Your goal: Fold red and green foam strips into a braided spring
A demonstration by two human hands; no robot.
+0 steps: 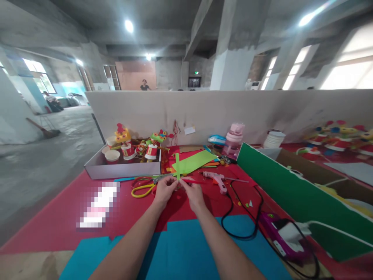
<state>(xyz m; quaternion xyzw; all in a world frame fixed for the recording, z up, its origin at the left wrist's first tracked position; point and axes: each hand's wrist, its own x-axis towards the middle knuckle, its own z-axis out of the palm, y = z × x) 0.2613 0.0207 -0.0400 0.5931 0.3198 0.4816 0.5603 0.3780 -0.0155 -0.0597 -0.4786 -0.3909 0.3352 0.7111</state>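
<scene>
My left hand (165, 189) and my right hand (192, 191) meet at the middle of the red table. Between their pinched fingertips stands the lower end of a narrow green paper strip (177, 165). Behind it lies a wider green paper sheet (196, 160). Yellow-handled scissors (143, 191) rest just left of my left hand. A pink glue gun (218, 180) lies to the right of my right hand, with a red strip (196, 181) between them.
A white box (125, 170) with paper cups and crafts stands back left. Blue sheets (186, 245) lie in front. At right are a green-sided box (279, 194), a purple power strip (284, 239) and a looping black cable (223, 221). A person (144, 85) is far behind the partition.
</scene>
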